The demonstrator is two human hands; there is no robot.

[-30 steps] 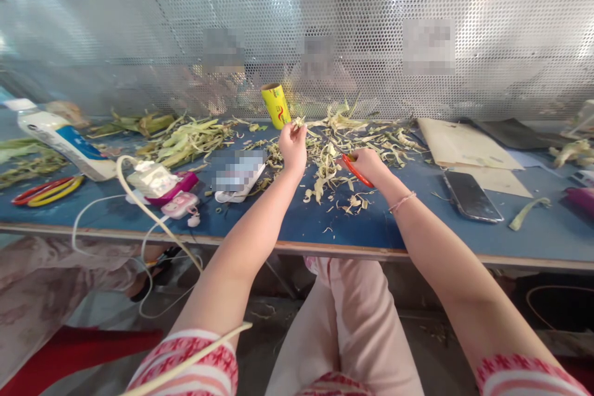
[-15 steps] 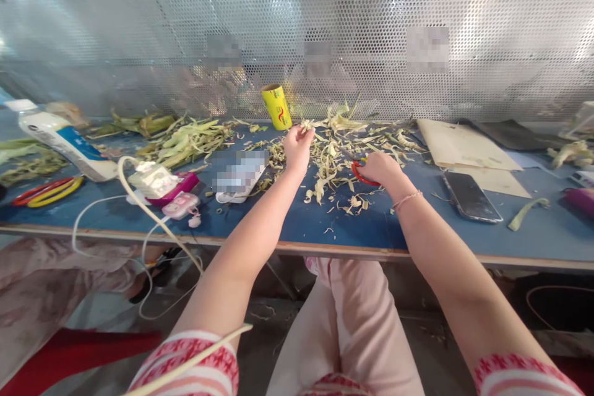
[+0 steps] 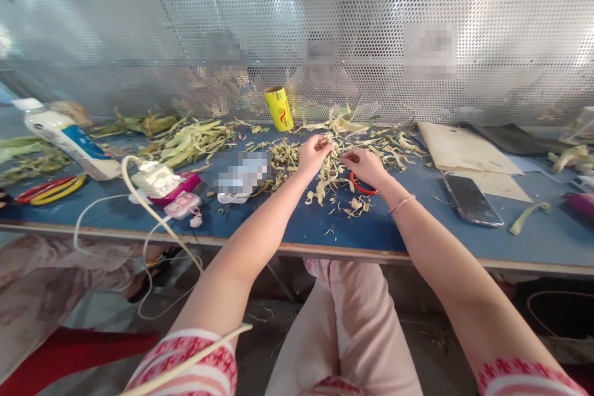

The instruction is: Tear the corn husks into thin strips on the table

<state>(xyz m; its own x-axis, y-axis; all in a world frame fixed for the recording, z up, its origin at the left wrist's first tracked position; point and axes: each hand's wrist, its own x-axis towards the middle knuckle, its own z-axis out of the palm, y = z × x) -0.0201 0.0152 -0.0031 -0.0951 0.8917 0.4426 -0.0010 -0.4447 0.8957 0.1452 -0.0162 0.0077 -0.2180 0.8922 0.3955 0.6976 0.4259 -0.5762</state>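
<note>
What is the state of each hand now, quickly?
Left hand: closed, pinching a pale plant piece.
Right hand: curled; whether it grips the red handle cannot be told.

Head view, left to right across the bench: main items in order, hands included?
White bottle with blue label → magenta object → yellow tube → left hand → right hand → black-screened phone → loose pale-green stalk → purple object at the right edge.
</note>
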